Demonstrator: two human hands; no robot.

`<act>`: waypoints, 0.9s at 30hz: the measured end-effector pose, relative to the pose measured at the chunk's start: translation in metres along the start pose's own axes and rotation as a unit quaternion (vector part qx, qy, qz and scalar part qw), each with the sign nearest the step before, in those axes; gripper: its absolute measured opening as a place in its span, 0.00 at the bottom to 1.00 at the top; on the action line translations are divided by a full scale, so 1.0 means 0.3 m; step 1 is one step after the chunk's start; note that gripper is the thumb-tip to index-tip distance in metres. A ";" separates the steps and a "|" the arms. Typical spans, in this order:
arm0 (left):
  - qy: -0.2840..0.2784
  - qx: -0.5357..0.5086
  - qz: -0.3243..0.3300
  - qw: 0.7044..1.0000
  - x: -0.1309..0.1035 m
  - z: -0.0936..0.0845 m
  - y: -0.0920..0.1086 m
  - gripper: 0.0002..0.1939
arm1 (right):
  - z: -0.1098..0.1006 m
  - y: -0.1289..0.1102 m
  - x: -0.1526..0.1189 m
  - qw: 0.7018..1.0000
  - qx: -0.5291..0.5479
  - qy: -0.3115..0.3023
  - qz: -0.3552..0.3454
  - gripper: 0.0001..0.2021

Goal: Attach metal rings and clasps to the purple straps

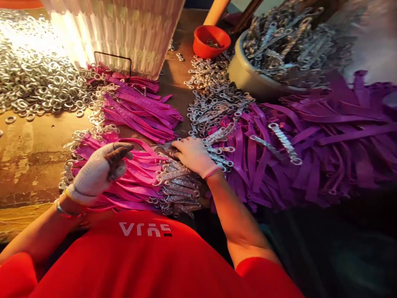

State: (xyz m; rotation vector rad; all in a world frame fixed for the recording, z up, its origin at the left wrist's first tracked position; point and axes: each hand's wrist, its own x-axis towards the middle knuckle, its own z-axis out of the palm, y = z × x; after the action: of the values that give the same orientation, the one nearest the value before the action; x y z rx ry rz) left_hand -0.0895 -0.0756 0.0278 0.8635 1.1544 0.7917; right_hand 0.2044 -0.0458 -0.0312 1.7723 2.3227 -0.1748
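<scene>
Left hand above the pink straps, right hand beside the links

Farthest left, I saw loose rings heaped on the worn table, brightly lit along the top. Nearer me, my left hand, in a pale glove with darkened fingertips, was over the pink straps. Its fingers were bent and drawn narrow; I could not tell whether they held anything. Those straps lay in front of my red shirt, metal pieces along their left ends and the silver links bunched at their right. A second bundle of straps lay beyond, below a ribbed sheet with a black wire before it.

My right hand, bare, reached in just above the links, palm down, fingers pointing left. I could not tell its grip, because the fingertips met a grey metal piece that was too indistinct to name. Past it stood a red cup, then a bowl piled with more links. Farthest right, purple straps spread wide, with two loose links on top.
</scene>
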 end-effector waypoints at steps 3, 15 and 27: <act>-0.032 -0.214 -0.115 0.969 0.007 0.028 0.008 0.15 | 0.010 0.011 0.006 0.999 0.012 -0.029 -0.011 0.13; -0.060 -0.280 -0.033 0.958 -0.058 0.021 -0.052 0.21 | -0.012 0.029 -0.078 0.988 0.135 0.058 0.054 0.10; -0.053 -0.290 -0.026 0.955 -0.112 0.065 -0.096 0.17 | -0.196 -0.340 -0.298 0.930 0.226 0.233 -0.171 0.20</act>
State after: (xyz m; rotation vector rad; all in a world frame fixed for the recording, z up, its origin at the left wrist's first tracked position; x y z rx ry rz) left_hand -0.0755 -0.1214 0.0201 0.3762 0.7786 0.9610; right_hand 0.1229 -0.1440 0.0436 1.7161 3.1458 -0.4143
